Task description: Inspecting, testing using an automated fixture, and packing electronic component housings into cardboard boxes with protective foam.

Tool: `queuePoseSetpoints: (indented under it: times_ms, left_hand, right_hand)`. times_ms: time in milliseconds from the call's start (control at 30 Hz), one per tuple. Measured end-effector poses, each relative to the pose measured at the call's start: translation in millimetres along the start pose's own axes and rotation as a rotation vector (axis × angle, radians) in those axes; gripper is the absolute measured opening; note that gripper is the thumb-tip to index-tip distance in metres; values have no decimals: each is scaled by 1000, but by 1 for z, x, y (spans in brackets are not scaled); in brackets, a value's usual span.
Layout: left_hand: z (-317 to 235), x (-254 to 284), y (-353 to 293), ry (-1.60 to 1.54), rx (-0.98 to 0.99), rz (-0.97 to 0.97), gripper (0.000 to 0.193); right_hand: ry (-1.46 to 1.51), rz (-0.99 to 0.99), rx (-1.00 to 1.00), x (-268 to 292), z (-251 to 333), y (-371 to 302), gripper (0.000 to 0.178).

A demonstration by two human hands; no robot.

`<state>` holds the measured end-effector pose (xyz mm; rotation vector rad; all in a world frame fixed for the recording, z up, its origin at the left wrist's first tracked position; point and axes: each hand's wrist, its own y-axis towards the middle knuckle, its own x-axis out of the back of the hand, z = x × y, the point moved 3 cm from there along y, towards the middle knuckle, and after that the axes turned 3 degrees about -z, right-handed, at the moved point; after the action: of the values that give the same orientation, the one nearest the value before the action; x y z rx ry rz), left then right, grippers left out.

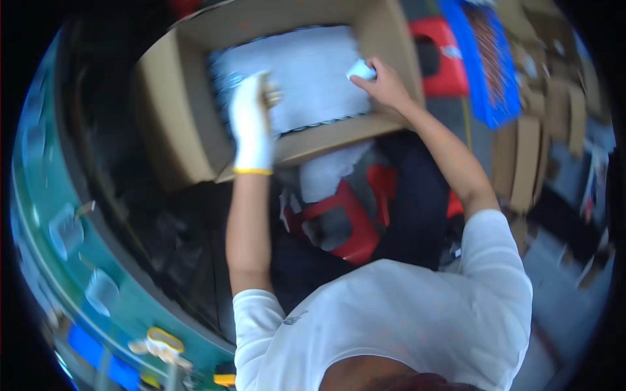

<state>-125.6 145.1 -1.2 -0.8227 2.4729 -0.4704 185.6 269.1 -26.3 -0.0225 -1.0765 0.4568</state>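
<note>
An open cardboard box [306,146] stands in front of me, with a white sheet or layer [313,78] inside and a dark, scalloped-looking edge around it. My left hand [254,111], in a white glove with a yellow cuff, is over the left part of the layer. Motion smears its fingers, which look bent, and I cannot make out whether they hold anything. At the right side of the box my bare right hand [385,85] pinches a small pale-blue and white piece [360,70] between thumb and fingers.
A green curved work surface [130,274] runs along the left, with several pale cup-like items and a yellow-cuffed glove [160,345] on it. Red stools [355,225] stand below and right of the box. At the right are a blue bin [486,78] and stacked cardboard [525,156].
</note>
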Motion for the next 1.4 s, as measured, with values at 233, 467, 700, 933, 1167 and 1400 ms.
queuePoseSetpoints:
  times_ms: [233,467,700,933,1167,1400]
  left_hand:
    - [54,-38,-10,24,17,117,31]
    - [96,-62,-9,25,196,199,30]
    - [121,-79,-13,122,241,242,31]
    - [117,-78,-11,157,197,224,30]
    - [106,-88,-21,360,94,267,29]
    - [85,-73,-31,314,123,532,37]
  right_hand:
    - [1666,-411,-62,214,-182,-169,51]
    - [405,-477,-491,304,-317,-165,62]
    - [-235,136,-402,292,-329,-103,65]
    - [-4,-122,-374,328,-307,-126,66]
    - [-299,-418,-383,370,-276,-158,73]
    - [542,-17,-3,196,-22,-120,55]
